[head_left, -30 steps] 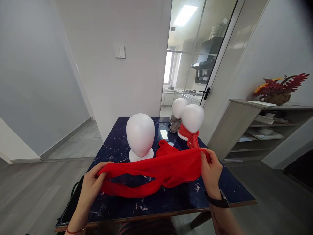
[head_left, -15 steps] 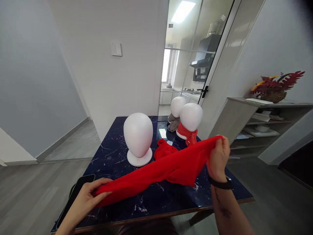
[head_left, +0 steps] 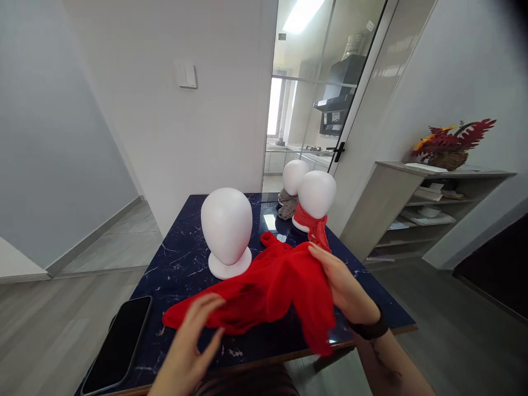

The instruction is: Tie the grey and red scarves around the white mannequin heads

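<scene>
A bunched red scarf (head_left: 264, 291) lies across the near half of the dark marbled table (head_left: 173, 253), one part drooping over the front edge. My right hand (head_left: 340, 283) grips it at its right end, fingers stretched over the cloth and thumb hidden. Smeared a little by motion, my left hand (head_left: 192, 338) hovers at the scarf's left end with fingers and thumb apart. Behind the scarf stands a bare white mannequin head (head_left: 226, 228) on its round base. Farther back right, another white mannequin head (head_left: 317, 193) has a red scarf (head_left: 311, 223) tied round its neck.
A third mannequin head (head_left: 295, 176) with a grey-brown scarf (head_left: 287, 204) stands at the far end. A black phone (head_left: 119, 344) lies at the table's left front corner. Beyond are a glass door (head_left: 305, 99) and a shelf unit (head_left: 412, 203) bearing a flower basket (head_left: 449, 158).
The scarf, stretched taut between both hands before, is now lowered and bunched on the table. My left hand has let go of its end and moved right; my right hand has come down and left.
</scene>
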Tool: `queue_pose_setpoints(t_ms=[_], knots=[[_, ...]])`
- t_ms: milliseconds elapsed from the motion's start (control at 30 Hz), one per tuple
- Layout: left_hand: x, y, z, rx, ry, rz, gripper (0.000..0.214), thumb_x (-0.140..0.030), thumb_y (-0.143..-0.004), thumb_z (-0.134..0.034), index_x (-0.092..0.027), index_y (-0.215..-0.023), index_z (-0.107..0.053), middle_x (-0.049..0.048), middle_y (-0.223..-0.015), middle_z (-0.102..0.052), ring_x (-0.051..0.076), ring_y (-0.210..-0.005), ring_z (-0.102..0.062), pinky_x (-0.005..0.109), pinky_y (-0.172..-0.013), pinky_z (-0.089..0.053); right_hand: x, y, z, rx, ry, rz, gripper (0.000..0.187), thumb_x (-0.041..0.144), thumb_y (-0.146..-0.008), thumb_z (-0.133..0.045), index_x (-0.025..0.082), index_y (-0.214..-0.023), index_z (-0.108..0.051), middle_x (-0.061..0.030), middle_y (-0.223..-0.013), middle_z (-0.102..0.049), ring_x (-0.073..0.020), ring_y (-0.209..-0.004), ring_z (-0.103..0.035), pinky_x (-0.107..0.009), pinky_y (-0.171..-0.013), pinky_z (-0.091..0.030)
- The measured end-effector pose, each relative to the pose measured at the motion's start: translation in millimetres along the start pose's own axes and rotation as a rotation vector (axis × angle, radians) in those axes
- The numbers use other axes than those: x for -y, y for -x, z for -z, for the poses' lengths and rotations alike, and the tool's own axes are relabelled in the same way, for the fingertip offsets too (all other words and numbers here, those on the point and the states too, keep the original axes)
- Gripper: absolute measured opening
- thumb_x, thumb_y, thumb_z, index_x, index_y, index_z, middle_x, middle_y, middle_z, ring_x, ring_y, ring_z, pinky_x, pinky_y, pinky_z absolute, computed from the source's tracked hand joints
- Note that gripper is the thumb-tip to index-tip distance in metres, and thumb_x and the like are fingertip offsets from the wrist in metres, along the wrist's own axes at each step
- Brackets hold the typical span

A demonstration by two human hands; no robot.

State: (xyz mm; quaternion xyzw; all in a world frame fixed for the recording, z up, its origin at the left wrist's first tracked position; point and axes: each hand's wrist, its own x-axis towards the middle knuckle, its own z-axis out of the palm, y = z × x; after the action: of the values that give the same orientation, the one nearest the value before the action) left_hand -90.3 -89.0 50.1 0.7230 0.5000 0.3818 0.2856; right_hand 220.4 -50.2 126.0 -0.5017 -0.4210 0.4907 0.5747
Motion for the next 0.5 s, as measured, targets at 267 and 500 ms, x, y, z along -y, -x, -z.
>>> queue_pose_setpoints(t_ms=[267,500], knots=[[-13,14,-56.4,0.238,0.957,0.421,0.089,-0.087,-0.055,-0.042,-0.021,-0.109,-0.066,0.0129,-0.102,-0.069,0.035,-0.102,-0.061,0.047,-0.087,-0.049,-39,64,-97,0.627,-0.248,-0.201,0.023,0.043,-0.082,-0.056,0.025,-0.095,-0.056,0.0017,-0.084,-0.062,-0.0127,-0.074,-0.058,-0.024,-0.071,-0.047],[-3,38,5.6,0.144,1.225,0.643,0.056,-0.036,-0.075,-0.062,-0.022,-0.128,-0.053,0.0034,-0.069,-0.07,0.022,-0.074,-0.067,0.034,-0.078,-0.051,-81,76,-83,1.038,0.236,0.042,0.018,0.041,-0.075,-0.062,0.027,-0.086,-0.066,0.0038,-0.072,-0.061,-0.013,-0.064,-0.056,-0.021,-0.06,-0.045]])
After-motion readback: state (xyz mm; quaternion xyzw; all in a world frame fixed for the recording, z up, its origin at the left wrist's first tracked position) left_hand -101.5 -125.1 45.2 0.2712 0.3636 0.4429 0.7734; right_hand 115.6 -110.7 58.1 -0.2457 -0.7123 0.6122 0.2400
